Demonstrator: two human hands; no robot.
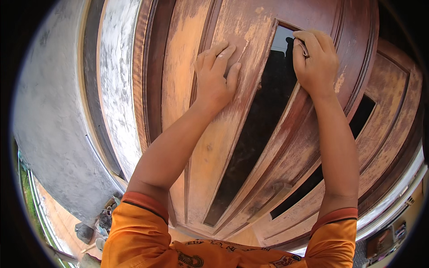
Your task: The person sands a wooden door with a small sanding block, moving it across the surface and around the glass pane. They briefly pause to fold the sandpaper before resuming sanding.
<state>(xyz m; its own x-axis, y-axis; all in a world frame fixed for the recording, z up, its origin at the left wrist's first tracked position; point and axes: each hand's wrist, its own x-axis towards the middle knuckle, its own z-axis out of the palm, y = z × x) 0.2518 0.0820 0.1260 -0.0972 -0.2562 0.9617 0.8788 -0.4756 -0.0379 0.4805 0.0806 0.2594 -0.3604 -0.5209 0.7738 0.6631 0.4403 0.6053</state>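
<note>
My right hand [316, 62] grips a small folded piece of sandpaper [304, 50] at the upper right edge of a narrow dark glass pane [261, 100]. Only the fold of the paper shows between thumb and fingers. To the left of the glass, my left hand [216, 73] rests with spread fingers on the wooden door [207, 147]. A smooth brown patch [238, 50] lies by those fingertips; whether it is old finish or a sheet cannot be told. The door's surface is partly worn to pale wood, with dark reddish varnish left higher up.
A wooden door handle [273, 202] juts out low down. At right is another door leaf [385, 110] with dark glass. A grey plastered wall [53, 100] stands on the left, with a dark plastic bag [83, 232] and assorted items on the floor beneath it.
</note>
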